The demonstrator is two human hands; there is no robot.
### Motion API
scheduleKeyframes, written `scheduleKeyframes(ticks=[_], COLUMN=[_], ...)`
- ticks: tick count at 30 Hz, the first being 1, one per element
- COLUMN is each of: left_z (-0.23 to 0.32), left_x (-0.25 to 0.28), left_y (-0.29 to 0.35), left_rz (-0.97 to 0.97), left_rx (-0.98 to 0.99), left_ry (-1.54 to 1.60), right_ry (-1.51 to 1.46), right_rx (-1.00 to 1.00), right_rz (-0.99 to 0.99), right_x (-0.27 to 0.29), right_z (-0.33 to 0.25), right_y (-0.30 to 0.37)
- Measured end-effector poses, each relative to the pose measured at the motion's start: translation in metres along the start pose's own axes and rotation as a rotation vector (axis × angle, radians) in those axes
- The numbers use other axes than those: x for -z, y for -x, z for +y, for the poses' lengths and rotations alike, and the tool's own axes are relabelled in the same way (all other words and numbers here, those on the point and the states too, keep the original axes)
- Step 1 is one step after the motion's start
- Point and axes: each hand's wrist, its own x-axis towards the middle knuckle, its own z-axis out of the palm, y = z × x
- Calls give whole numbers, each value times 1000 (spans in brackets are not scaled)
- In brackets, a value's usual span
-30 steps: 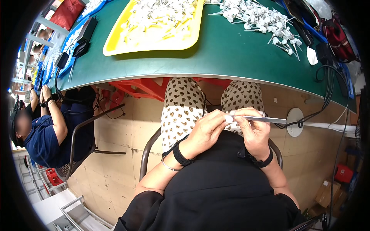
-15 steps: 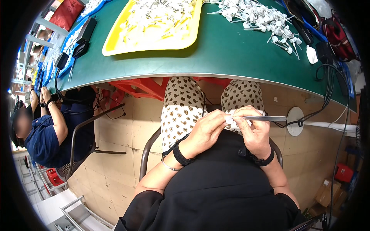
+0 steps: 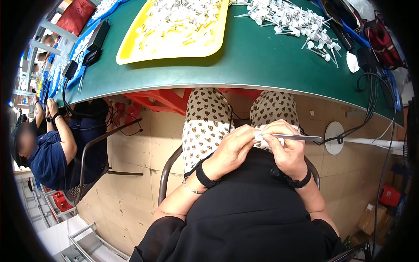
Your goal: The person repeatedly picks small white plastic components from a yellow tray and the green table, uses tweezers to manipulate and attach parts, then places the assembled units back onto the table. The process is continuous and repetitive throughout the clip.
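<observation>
White piece, partly hidden, is pinched by left hand, while right hand grips half-covered metal tool.

The left hand and right hand nearly meet before the torso, both apparently pinching

Near centre, the left hand and right hand partly hide a metal tool and a white piece too small to identify; the frame's top edge crops the yellow tray.
</observation>
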Motion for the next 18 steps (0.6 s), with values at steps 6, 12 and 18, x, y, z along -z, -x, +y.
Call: scheduleKeyframes(ticks=[6, 12, 18], left_z=[-2, -4, -4], left_x=[4, 3, 3], left_y=[0, 3, 1], left_rz=[-42, -28, -7], left_rx=[-39, 10, 55], left_ry=[-35, 33, 143], right_ry=[38, -61, -461], right_rx=[30, -59, -406], right_rz=[-100, -63, 110], right_x=[7, 6, 3], right_z=[-3, -1, 0], right_y=[-6, -2, 10])
